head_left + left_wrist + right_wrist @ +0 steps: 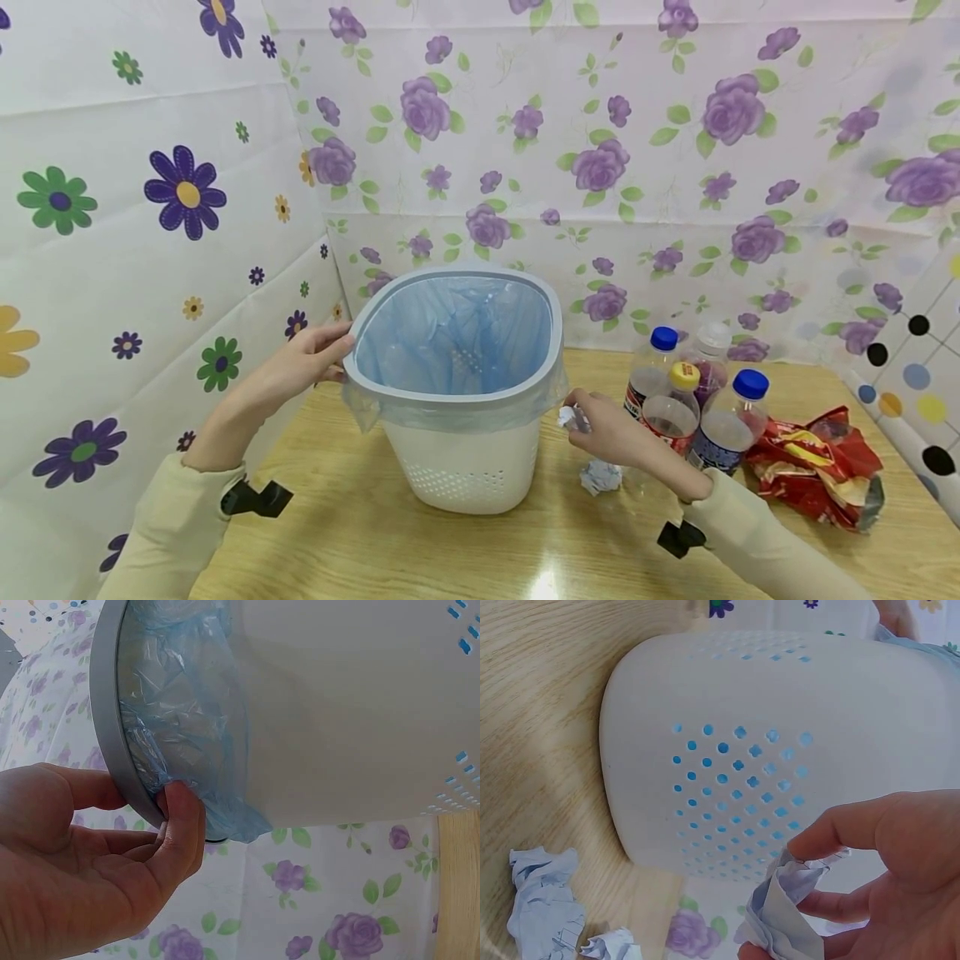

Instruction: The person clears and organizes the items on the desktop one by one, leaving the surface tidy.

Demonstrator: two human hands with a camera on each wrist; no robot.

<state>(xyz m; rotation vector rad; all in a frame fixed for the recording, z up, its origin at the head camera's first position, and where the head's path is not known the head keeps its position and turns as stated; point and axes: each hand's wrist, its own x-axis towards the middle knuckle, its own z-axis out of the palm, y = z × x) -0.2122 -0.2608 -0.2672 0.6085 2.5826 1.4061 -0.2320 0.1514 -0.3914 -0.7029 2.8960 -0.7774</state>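
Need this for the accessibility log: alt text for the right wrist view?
A right hand pinches a crumpled paper ball beside a white perforated bin on a wooden table. Two more crumpled paper pieces lie on the table at lower left.

This looks like a small staged corner made for recording, not a real lived-in room. Creased flower-printed sheets (600, 167) hang as walls on three sides around a light wooden table (360, 533), and the folds in the sheets show they are only a backdrop. On the table stand household things: a white waste bin (465, 467) with a blue liner, plastic bottles (697, 400) and a red snack bag (817, 467).
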